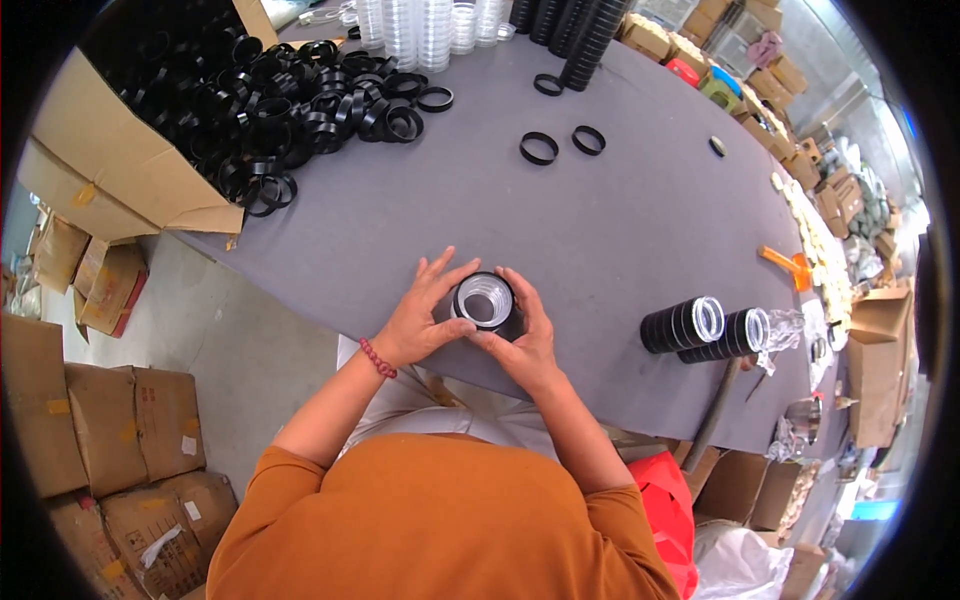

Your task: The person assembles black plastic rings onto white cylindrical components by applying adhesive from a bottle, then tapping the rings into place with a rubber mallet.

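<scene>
Close to the table's near edge, a short cylinder with a black outer ring and clear plastic inside (477, 288) stands upright; the grey tabletop shows through its middle. My left hand (422, 318) curves round its left side, thumb at the near rim, some fingers fanned outward. On the opposite side my right hand (528, 335) wraps it, its thumb also at the near rim. Further right lie two stacks of black rings with clear inserts, a nearer-left stack (672, 328) and another stack (728, 338) beside it. Three loose black rings (538, 148) lie beyond my hands.
A tipped cardboard box (120, 150) spills a heap of black rings (300, 105) at the far left. Clear plastic stacks (400, 30) and tall black ring stacks (592, 45) stand at the back. An orange tool (790, 265) lies right. Cartons (135, 420) stand on the floor at left.
</scene>
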